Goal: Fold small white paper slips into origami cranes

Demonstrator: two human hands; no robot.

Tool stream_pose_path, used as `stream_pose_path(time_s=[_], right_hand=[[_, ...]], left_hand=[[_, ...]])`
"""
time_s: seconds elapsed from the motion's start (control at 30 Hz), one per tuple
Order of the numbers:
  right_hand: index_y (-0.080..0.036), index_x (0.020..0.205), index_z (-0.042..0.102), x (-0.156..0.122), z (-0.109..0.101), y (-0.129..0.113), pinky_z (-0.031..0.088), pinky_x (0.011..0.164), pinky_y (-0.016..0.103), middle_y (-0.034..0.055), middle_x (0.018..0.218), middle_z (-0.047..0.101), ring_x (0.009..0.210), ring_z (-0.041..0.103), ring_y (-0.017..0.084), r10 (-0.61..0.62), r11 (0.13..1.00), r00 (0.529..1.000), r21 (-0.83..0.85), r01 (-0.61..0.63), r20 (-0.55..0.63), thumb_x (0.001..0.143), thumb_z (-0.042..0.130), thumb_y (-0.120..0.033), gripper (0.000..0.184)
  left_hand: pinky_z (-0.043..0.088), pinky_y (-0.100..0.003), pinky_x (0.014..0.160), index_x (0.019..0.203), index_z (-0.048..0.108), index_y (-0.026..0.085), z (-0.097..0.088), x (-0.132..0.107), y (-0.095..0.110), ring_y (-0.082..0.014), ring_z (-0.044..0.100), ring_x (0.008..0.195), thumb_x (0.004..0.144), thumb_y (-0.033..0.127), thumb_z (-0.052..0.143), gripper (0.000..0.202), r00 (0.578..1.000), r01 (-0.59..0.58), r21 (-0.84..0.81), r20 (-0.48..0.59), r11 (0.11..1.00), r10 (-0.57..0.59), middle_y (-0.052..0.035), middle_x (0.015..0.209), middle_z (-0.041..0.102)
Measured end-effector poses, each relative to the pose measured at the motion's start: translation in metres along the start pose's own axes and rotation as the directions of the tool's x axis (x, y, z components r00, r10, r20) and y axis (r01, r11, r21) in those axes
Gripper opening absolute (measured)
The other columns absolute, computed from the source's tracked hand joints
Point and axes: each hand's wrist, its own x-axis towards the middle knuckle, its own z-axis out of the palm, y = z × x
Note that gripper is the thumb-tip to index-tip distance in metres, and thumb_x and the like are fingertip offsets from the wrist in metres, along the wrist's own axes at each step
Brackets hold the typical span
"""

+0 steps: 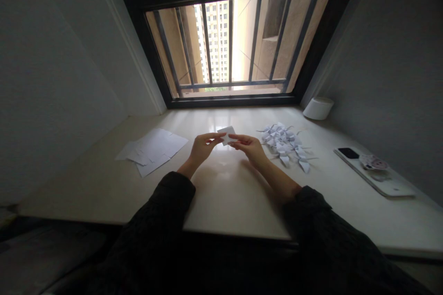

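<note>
The tabletop (pixel 221 207) carries loose white sheets (pixel 162 145) at the left and a cluster of folded paper pieces (pixel 281 140) at the right. Between them, I observe the left hand (pixel 203 147) and right hand (pixel 252 146), fingers pinching one small white paper (pixel 227 131) from both sides over the tabletop's middle.

The small folded square (pixel 227 129) is smooth, matt paper, as are the flat sheets (pixel 166 145); the heaped folded pieces (pixel 278 138) are sharply creased paper. The windowsill (pixel 228 198) looks like polished stone, glossy with reflections. The sleeves (pixel 152 214) are matt cloth, the phone (pixel 394 187) smooth and shiny, the bars (pixel 230 41) metal-looking, the walls (pixel 391 55) matt.
</note>
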Motion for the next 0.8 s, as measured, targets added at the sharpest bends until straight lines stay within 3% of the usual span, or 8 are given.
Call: stream_pose_path(time_s=[0.23,0.43,0.67,0.8], right_hand=[[-0.023,0.096,0.073,0.0001,0.0004,0.0038,0.050,0.078,0.035,0.0022,0.074,0.072,0.071,0.065,0.017,0.001,0.997,0.999,0.079,-0.005,0.046,0.054,0.082,-0.031,0.043],[-0.021,0.096,0.072,0.0014,-0.0005,0.0053,0.051,0.076,0.038,0.0043,0.076,0.073,0.071,0.067,0.020,0.006,1.000,0.999,0.027,-0.007,0.040,0.053,0.082,-0.034,0.046],[-0.022,0.094,0.073,0.0008,0.0003,0.0033,0.049,0.080,0.038,0.0033,0.074,0.073,0.073,0.066,0.020,0.034,0.995,0.999,0.092,-0.037,0.038,0.051,0.083,-0.030,0.044],[-0.022,0.092,0.073,0.0019,0.0003,0.0038,0.048,0.076,0.033,0.0012,0.071,0.072,0.070,0.064,0.017,0.097,0.985,0.995,0.141,-0.100,0.029,0.050,0.083,-0.028,0.043]], left_hand=[[0.046,-0.040,0.094,0.095,0.072,0.017,0.0019,0.0017,-0.0029,-0.0234,0.066,0.094,0.067,0.036,0.072,0.034,0.996,0.089,-0.190,-0.010,0.978,-0.092,-0.0079,0.098,0.072],[0.046,-0.041,0.095,0.092,0.073,0.017,0.0029,0.0019,-0.0023,-0.0227,0.066,0.092,0.066,0.034,0.074,0.031,0.994,0.104,-0.249,-0.013,0.963,-0.111,-0.0080,0.094,0.072],[0.050,-0.037,0.087,0.096,0.072,0.019,0.0011,0.0010,-0.0039,-0.0224,0.066,0.091,0.069,0.035,0.072,0.032,0.999,0.039,-0.112,0.000,0.993,-0.039,-0.0080,0.096,0.072],[0.052,-0.034,0.077,0.098,0.072,0.022,-0.0010,-0.0016,-0.0003,-0.0209,0.066,0.085,0.067,0.035,0.073,0.034,0.999,-0.035,0.050,-0.007,0.998,0.036,-0.0058,0.093,0.073]])
